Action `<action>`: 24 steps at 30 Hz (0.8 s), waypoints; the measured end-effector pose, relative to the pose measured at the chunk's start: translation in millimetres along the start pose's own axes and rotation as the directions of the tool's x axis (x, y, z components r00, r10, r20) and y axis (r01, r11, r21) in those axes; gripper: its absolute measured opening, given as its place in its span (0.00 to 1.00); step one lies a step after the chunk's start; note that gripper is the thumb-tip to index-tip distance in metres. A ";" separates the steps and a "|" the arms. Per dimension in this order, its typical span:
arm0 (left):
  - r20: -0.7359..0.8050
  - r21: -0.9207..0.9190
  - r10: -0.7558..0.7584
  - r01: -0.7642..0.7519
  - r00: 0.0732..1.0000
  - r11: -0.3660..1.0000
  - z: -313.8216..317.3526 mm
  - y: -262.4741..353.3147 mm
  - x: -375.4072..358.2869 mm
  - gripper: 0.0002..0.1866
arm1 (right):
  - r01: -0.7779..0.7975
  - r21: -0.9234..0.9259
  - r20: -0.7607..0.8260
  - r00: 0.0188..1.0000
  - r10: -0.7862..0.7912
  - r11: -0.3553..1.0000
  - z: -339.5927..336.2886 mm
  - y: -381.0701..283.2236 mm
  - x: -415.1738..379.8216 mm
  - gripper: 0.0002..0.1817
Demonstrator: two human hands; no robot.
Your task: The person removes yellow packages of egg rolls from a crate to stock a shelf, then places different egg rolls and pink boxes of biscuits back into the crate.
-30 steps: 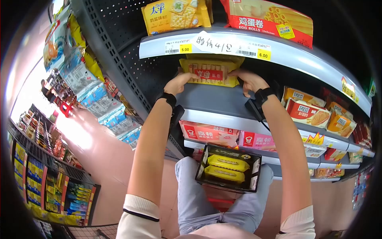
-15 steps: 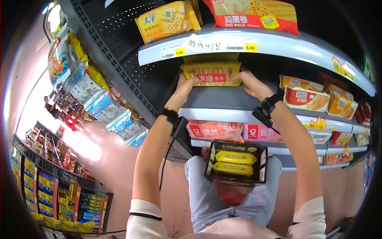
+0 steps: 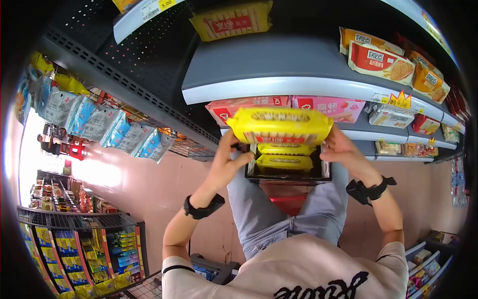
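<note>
A yellow packet of egg rolls is held between my two hands, above a black open box at the front of my lap. My left hand grips its left end, and the fingertips are partly hidden behind it. At the right end my right hand has its fingers against the wrapper, thumb lower down near the box rim. Inside the black box lie yellow packets, partly covered by the held one. A similar egg roll packet stands on the grey shelf above.
Pink biscuit boxes sit on the shelf below, behind my hands. Further right are red and orange biscuit packs. Snack bags hang at the left, beyond the black perforated side panel. A wire rack stands lower left.
Both hands have come down from the shelf to the box, and a packet of egg rolls is now between them. One packet stays on the shelf. The view has tilted downward.
</note>
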State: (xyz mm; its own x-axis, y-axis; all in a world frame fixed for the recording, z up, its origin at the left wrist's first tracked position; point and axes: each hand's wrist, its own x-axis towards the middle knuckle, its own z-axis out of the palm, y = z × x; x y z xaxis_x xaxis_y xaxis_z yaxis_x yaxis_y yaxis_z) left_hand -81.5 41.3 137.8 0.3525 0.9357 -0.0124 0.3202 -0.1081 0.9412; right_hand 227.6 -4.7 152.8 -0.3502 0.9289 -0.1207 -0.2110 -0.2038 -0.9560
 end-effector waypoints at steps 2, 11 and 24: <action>0.077 -0.147 -0.096 0.107 0.992 0.983 17.4 -37.3 -3.2 0.37 | -0.069 -0.008 -0.050 0.996 0.068 0.998 -5.3 34.2 -4.8 0.46; 0.267 -0.141 -0.332 0.378 0.905 0.915 52.7 -82.0 -8.0 0.37 | -0.350 -0.063 -0.117 0.933 0.341 0.935 -26.8 95.8 -2.1 0.43; 0.493 0.665 -0.403 -0.035 0.771 0.746 38.4 -82.3 13.2 0.27 | -0.397 -0.331 0.101 0.887 0.451 0.856 -28.9 110.6 6.0 0.35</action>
State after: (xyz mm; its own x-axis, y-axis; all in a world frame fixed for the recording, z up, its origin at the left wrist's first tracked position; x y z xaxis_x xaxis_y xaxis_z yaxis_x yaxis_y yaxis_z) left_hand -69.4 49.7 47.2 0.5762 0.6000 -0.5549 0.8111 -0.3367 0.4782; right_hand 228.6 -12.7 38.6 -0.4976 0.7007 -0.5113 0.2611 -0.4411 -0.8587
